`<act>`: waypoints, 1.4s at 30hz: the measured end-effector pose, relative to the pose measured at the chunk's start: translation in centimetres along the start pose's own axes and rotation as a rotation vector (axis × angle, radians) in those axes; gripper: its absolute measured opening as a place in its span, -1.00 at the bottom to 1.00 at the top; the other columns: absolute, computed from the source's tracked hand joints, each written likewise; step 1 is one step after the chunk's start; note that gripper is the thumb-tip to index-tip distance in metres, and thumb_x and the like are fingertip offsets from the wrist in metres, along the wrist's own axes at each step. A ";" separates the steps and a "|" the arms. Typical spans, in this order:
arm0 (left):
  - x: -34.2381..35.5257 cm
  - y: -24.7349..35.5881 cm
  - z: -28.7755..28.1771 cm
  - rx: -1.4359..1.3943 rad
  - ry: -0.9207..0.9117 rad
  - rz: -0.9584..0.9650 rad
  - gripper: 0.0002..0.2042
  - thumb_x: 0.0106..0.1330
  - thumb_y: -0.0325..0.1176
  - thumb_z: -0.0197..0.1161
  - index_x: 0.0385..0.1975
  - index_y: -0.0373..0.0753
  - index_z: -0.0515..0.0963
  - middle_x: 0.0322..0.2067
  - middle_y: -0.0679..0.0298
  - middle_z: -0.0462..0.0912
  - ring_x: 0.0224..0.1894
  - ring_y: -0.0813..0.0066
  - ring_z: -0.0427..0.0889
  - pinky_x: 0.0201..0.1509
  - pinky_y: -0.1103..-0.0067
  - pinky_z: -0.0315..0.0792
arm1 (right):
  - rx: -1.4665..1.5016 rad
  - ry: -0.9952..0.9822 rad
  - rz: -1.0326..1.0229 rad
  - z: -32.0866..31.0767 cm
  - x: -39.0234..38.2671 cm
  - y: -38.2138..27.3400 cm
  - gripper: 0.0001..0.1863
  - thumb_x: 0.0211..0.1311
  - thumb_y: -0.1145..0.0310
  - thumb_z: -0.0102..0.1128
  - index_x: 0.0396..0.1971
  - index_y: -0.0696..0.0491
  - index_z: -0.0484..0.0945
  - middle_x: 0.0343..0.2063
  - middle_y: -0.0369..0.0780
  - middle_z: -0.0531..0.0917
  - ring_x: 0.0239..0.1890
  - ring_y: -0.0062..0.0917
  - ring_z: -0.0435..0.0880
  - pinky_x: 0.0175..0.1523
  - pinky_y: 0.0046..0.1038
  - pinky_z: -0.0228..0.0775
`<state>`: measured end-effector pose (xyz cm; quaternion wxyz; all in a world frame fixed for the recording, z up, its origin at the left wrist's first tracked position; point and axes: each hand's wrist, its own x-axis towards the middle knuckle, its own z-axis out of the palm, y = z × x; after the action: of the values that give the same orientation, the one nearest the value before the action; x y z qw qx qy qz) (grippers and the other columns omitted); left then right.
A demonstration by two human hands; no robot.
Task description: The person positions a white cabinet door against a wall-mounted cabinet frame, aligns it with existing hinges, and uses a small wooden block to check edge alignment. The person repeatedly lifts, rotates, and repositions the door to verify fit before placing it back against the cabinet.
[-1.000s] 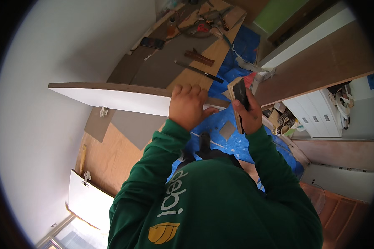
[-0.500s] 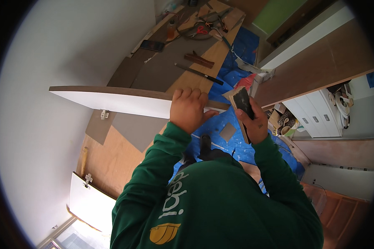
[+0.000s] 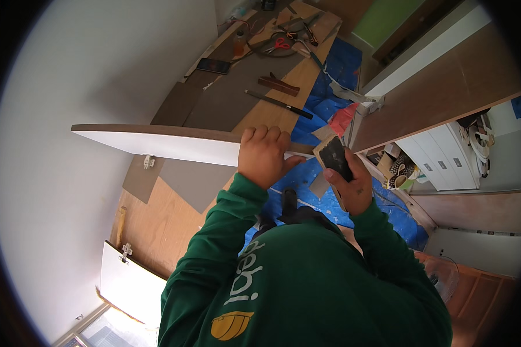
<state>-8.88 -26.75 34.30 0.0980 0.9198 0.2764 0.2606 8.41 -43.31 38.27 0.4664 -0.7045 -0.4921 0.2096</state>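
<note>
A long white panel [image 3: 156, 140] with a brown edge stands on its edge across the workbench. My left hand [image 3: 263, 156] is closed over its top edge near the right end, thumb stretched along the near side. In my right hand [image 3: 353, 182] is a wooden sanding block [image 3: 334, 159] with a dark face, tilted, its far end beside the panel's right end. Whether block and panel touch I cannot tell. A metal hinge [image 3: 149, 161] shows just below the panel's white face.
On the bench [image 3: 168, 225] lie a wooden hand plane [image 3: 278, 85], a dark rod-like tool [image 3: 279, 104], a phone [image 3: 213, 65], red-handled scissors [image 3: 281, 44] and grey sheets [image 3: 200, 185]. Another white panel [image 3: 130, 283] with a hinge lies lower left. Blue tarp [image 3: 330, 208] covers the floor.
My right hand has drawn the sanding block a little nearer to me along the panel's right end. My left hand keeps its hold on the panel.
</note>
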 end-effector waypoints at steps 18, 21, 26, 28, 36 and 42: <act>0.2 -0.5 0.5 -0.026 0.157 0.069 -0.47 0.03 0.25 0.53 -0.49 -0.14 0.57 -0.45 0.33 0.56 -0.32 0.27 0.57 -0.13 0.32 0.32 | 0.123 0.009 0.189 -0.5 -2.8 1.6 -0.49 0.38 0.28 0.44 0.24 0.16 0.56 -0.04 -0.23 0.68 -0.05 -0.60 0.63 0.10 -0.48 0.49; 0.2 -0.3 0.4 -0.026 0.160 0.061 -0.47 0.02 0.24 0.53 -0.49 -0.14 0.58 -0.45 0.32 0.56 -0.31 0.27 0.57 -0.13 0.31 0.32 | 0.150 -0.014 0.161 0.8 -0.8 1.2 -0.49 0.39 0.26 0.43 0.25 0.16 0.57 -0.04 -0.24 0.68 -0.08 -0.62 0.63 0.08 -0.48 0.51; 0.0 -0.2 0.2 0.002 0.160 0.066 -0.47 0.01 0.25 0.54 -0.49 -0.15 0.58 -0.45 0.31 0.55 -0.31 0.26 0.57 -0.12 0.30 0.33 | 0.170 0.006 0.179 0.1 3.4 1.0 -0.48 0.39 0.21 0.45 0.23 0.17 0.58 -0.09 -0.26 0.69 -0.10 -0.65 0.62 0.03 -0.50 0.51; 0.2 -0.3 0.3 0.007 0.159 0.062 -0.47 0.01 0.24 0.54 -0.50 -0.15 0.58 -0.46 0.31 0.55 -0.31 0.25 0.58 -0.12 0.31 0.33 | 0.142 0.009 0.151 -0.8 2.8 0.7 -0.47 0.39 0.20 0.47 0.22 0.18 0.59 -0.11 -0.27 0.70 -0.11 -0.65 0.62 0.02 -0.51 0.51; 0.0 -0.1 0.3 -0.026 0.181 0.066 -0.48 -0.02 0.22 0.57 -0.50 -0.14 0.58 -0.47 0.33 0.54 -0.32 0.24 0.58 -0.13 0.32 0.32 | 0.139 -0.001 0.213 0.0 2.9 -0.4 -0.51 0.38 0.21 0.47 0.15 0.22 0.60 -0.15 -0.26 0.68 -0.16 -0.63 0.62 -0.02 -0.50 0.51; -0.1 0.0 0.1 -0.006 0.014 -0.004 -0.52 0.00 0.15 0.58 -0.34 -0.13 0.67 -0.38 0.31 0.59 -0.20 0.25 0.60 -0.02 0.31 0.34 | 0.036 -0.022 0.065 -0.4 1.2 0.1 -0.40 0.33 0.10 0.52 0.13 0.28 0.59 -0.18 -0.20 0.67 -0.17 -0.59 0.62 -0.02 -0.49 0.50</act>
<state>-8.88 -26.81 34.20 0.0993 0.9172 0.2780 0.2677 9.30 -42.47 38.54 0.4664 -0.7093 -0.4703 0.2413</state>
